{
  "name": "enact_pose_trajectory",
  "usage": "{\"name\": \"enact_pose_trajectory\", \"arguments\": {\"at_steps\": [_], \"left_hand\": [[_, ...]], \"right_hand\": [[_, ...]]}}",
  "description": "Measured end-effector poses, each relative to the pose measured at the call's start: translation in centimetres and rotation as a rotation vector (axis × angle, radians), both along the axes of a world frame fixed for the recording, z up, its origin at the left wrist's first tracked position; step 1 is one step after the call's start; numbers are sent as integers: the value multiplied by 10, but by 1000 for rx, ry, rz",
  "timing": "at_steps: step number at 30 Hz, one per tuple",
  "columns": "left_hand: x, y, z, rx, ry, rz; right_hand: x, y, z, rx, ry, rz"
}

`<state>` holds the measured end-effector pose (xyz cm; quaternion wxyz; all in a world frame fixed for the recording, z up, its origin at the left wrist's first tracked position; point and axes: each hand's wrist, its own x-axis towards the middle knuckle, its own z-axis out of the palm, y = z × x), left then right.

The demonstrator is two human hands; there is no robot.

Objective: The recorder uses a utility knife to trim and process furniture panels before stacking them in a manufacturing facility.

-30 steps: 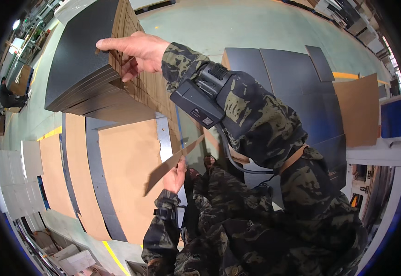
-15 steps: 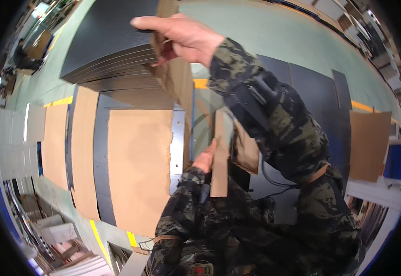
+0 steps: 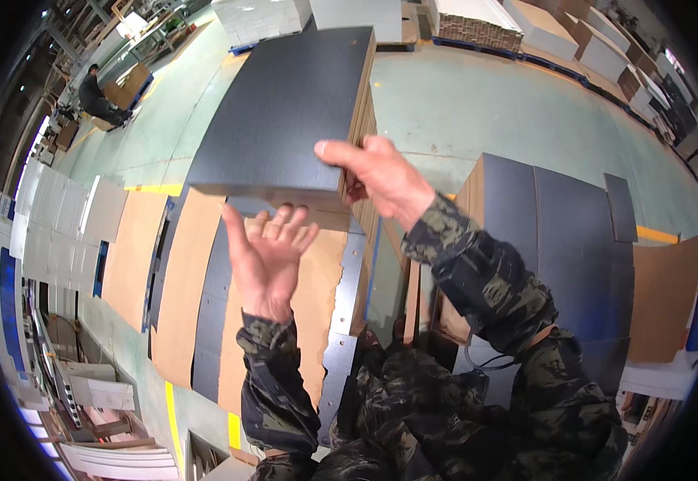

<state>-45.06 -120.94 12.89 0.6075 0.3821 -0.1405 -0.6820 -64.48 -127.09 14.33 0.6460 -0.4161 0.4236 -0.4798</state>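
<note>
A stack of dark grey boards (image 3: 285, 112) rises in front of me, its layered edges showing on the right side. My right hand (image 3: 385, 176) is at the near right corner of the stack, thumb over the top board and fingers curled against its side, partly hidden. My left hand (image 3: 273, 260) is held palm up just below the near edge, its fingers spread and holding nothing. Whether its fingertips touch the boards I cannot tell. Under the left hand lies a brown cardboard sheet (image 3: 285, 321) with a torn right edge, on a dark panel. A narrow cardboard strip (image 3: 413, 301) stands near my feet.
More dark panels (image 3: 573, 232) are stacked at right, with a brown sheet (image 3: 665, 301) beside them. Brown sheets (image 3: 137, 256) and white boards (image 3: 56, 224) line the left. A person (image 3: 96, 96) is at the far left. Pallets of boards (image 3: 477, 24) stand along the back.
My left hand has let go of the cardboard strip and moved up and left to the stack's near edge, opening. My right hand stays by the stack's edge; the view has tilted upward.
</note>
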Motion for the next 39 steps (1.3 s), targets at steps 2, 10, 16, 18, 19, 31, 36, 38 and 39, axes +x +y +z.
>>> {"name": "enact_pose_trajectory", "arguments": {"at_steps": [2, 10, 16, 18, 19, 31, 36, 38, 39], "left_hand": [[-11, -14, 20, 106, 81, 142], [-1, -2, 11, -165, -28, 232], [54, 57, 7, -253, 62, 344], [82, 69, 15, -306, 124, 366], [88, 76, 23, -290, 76, 412], [234, 17, -164, -9, -46, 600], [232, -37, -248, 2, 129, 475], [217, -67, -269, 9, 207, 437], [199, -86, -277, 10, 200, 412]], "right_hand": [[4, 19, 6, 8, -34, 39], [39, 71, 2, -144, -62, -36], [106, 110, -1, -274, -16, -36], [127, 111, 5, -204, 5, 150], [143, 109, 1, -238, -46, 172], [284, 30, -176, 14, -169, 272], [269, -15, -260, 118, 307, 337], [253, -29, -282, 120, 362, 283], [235, -37, -297, 111, 416, 218]]}}
